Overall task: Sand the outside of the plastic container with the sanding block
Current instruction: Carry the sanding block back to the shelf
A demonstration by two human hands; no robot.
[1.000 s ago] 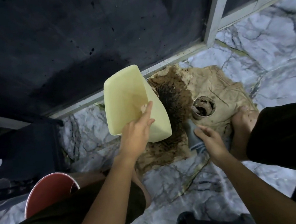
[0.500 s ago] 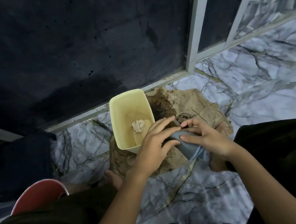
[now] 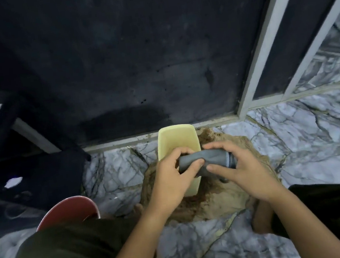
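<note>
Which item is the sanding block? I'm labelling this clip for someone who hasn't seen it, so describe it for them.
Start at the dark wall panel and drop to the marble floor, where a pale yellow container stands on stained brown paper. Above the container, the left hand and right hand grip a grey bent pad: the sanding block, the only grey thing there.

Pale yellow rectangular plastic container (image 3: 175,139); grey rolled sanding sheet (image 3: 206,160) with a darker band at one end. Tan crumpled paper (image 3: 241,152), stained dark brown near the container. White marble floor (image 3: 308,132) veined in grey-black. Red round bucket (image 3: 67,209). Black wall panel (image 3: 133,57), light grey frame (image 3: 261,41).
</note>
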